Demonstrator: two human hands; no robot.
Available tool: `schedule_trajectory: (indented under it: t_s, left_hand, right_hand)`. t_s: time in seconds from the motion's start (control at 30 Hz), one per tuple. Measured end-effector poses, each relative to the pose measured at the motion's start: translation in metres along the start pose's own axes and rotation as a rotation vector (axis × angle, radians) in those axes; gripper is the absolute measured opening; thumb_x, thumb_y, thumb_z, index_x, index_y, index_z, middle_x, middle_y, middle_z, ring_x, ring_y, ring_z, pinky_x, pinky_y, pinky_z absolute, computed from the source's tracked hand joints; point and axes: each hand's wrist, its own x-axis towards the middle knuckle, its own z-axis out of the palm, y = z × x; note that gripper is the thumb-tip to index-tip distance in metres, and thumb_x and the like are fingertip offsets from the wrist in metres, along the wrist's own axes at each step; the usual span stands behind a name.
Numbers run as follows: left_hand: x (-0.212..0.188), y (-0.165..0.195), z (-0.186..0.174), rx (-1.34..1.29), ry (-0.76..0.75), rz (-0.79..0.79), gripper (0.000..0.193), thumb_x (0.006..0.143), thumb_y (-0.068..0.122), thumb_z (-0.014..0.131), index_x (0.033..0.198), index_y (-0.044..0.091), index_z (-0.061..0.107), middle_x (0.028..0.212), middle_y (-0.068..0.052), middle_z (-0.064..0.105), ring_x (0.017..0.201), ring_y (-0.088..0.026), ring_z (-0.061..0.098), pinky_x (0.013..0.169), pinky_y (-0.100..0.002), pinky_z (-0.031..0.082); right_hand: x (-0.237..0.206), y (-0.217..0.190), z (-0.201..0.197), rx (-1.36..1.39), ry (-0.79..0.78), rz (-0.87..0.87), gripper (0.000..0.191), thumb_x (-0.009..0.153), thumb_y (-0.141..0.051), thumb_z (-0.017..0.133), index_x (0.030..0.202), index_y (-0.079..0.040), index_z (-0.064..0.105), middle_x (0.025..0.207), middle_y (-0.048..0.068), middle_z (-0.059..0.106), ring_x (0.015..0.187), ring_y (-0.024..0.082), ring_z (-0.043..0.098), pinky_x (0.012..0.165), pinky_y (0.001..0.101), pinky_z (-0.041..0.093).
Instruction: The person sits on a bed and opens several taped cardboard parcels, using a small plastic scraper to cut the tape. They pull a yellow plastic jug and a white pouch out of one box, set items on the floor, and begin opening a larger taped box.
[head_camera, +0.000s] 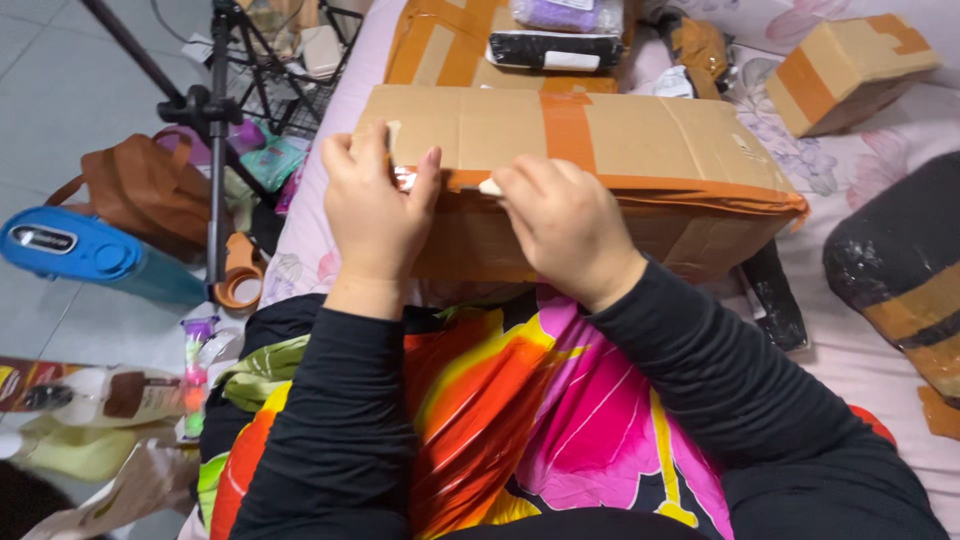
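A long brown cardboard box (640, 140) sealed with orange tape lies on the bed in front of me. My left hand (372, 205) grips the box's near edge at its left end, with a small shiny piece of tape (405, 179) between thumb and fingers. My right hand (565, 225) presses on the same near edge just to the right, its fingers on the orange tape strip (640, 184). Both sleeves are black. A bright floral cloth (540, 400) covers my lap below the box.
More taped cardboard boxes (845, 65) and wrapped parcels (555, 45) lie on the floral bedsheet behind. A black-wrapped parcel (890, 250) lies at right. On the tiled floor at left stand a tripod (215, 130), a brown bag (145, 190), a blue bottle (85, 250) and a tape roll (238, 285).
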Motion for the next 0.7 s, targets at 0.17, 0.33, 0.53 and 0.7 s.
schedule_trajectory:
  t_s: [0.17, 0.33, 0.53, 0.7]
  left_hand:
    - [0.004, 0.002, -0.012, -0.042, -0.107, 0.026, 0.096, 0.062, 0.055, 0.100, 0.129, 0.002, 0.056, 0.112, -0.020, 0.053, 0.085, -0.037, 0.065, 0.069, -0.043, 0.056]
    - [0.004, 0.002, -0.011, 0.016, -0.120, 0.011, 0.096, 0.062, 0.056, 0.102, 0.128, 0.004, 0.055, 0.113, -0.019, 0.053, 0.085, -0.036, 0.065, 0.069, -0.043, 0.056]
    - [-0.001, 0.002, -0.007, 0.067, -0.098, 0.029, 0.096, 0.063, 0.058, 0.101, 0.128, 0.004, 0.056, 0.113, -0.019, 0.053, 0.083, -0.036, 0.065, 0.068, -0.043, 0.056]
    - [-0.003, 0.008, -0.006, 0.115, -0.112, 0.018, 0.097, 0.063, 0.061, 0.101, 0.127, 0.004, 0.056, 0.111, -0.019, 0.054, 0.081, -0.036, 0.065, 0.067, -0.043, 0.056]
  right_hand:
    - [-0.025, 0.019, -0.007, -0.115, 0.015, -0.163, 0.030, 0.091, -0.004, 0.063, 0.120, 0.001, 0.065, 0.122, 0.018, 0.066, 0.105, 0.033, 0.064, 0.091, 0.0432, 0.051]
    - [-0.062, 0.045, -0.031, -0.257, -0.037, -0.194, 0.029, 0.093, -0.004, 0.065, 0.121, 0.003, 0.065, 0.135, 0.020, 0.065, 0.117, 0.033, 0.065, 0.100, 0.0448, 0.051]
    - [-0.081, 0.057, -0.038, -0.315, -0.013, -0.081, 0.027, 0.091, 0.000, 0.067, 0.117, 0.001, 0.066, 0.132, 0.017, 0.067, 0.126, 0.035, 0.063, 0.109, 0.0487, 0.048]
    - [-0.084, 0.058, -0.032, -0.205, 0.004, -0.066, 0.028, 0.090, 0.002, 0.067, 0.117, 0.002, 0.064, 0.131, 0.020, 0.066, 0.127, 0.036, 0.062, 0.110, 0.0496, 0.047]
